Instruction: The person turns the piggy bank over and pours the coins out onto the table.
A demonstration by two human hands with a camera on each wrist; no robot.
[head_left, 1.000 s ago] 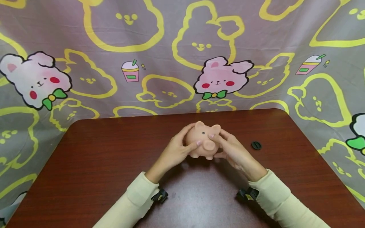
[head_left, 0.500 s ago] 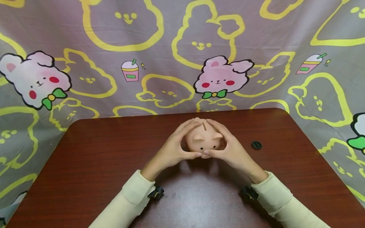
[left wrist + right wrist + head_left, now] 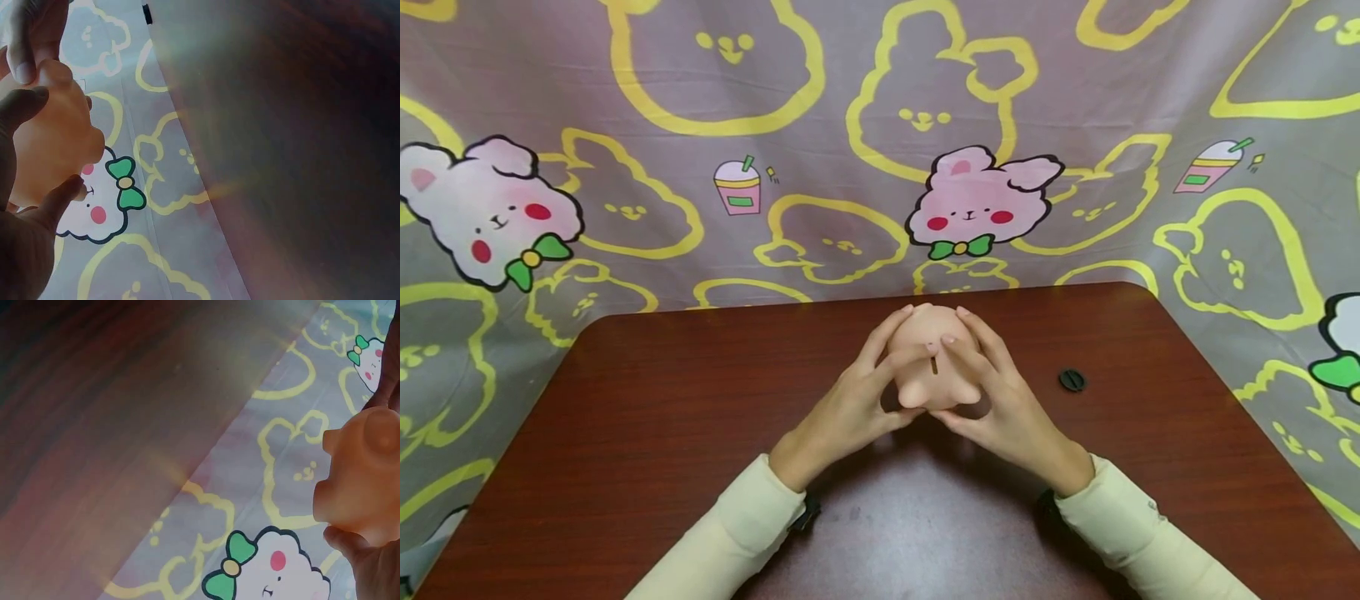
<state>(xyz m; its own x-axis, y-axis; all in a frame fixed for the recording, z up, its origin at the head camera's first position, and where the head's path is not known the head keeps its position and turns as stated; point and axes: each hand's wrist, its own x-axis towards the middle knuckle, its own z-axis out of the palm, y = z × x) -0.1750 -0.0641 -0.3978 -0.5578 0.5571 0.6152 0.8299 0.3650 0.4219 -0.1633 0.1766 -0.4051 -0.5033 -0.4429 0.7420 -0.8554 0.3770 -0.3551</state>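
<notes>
A pale pink piggy bank (image 3: 943,333) is held between both hands above the table. Its coin slot faces the head camera, and its two ears point toward the person; its face is out of sight in the head view. The left hand (image 3: 856,396) grips its left side, with the thumb below near an ear and a finger by the slot. On the other side the right hand (image 3: 1021,412) grips it likewise. Both wrist views show parts of the piggy bank (image 3: 53,140), with fingers around its body. A small round black plug (image 3: 1072,380) lies on the table to the right.
The dark red-brown wooden table (image 3: 662,433) has rounded far corners. Behind it and along the sides hangs a grey cloth (image 3: 827,92) printed with yellow outlines and cartoon rabbits.
Both hands have tipped the piggy bank forward: its face showed one second ago, then slot and face, now slot and ears. Fingers shifted over its top. The black plug stays put.
</notes>
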